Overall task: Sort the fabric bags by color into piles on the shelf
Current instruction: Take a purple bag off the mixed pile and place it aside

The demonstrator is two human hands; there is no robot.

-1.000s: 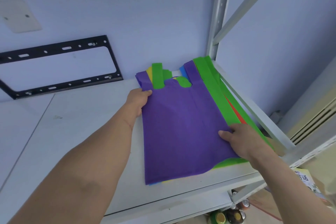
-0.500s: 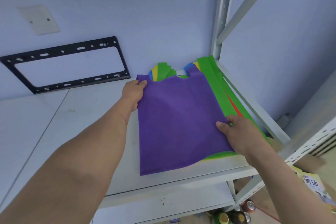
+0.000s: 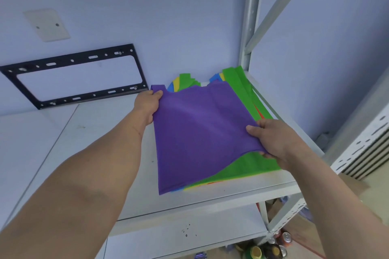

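Both hands, left hand [image 3: 148, 105] and right hand [image 3: 271, 139], now pinch the flat purple fabric bag [image 3: 202, 132], its five-o'clock edge lifted, probably clear of the green fabric bag [image 3: 248, 164].

Soft, even, bluish light fills my view, bright without glare. Shadows are faint. Wide-angle distortion bends the shelf post [image 3: 250, 17] at upper right, and my forearms look stretched toward the lower corners. Focus is slightly soft.
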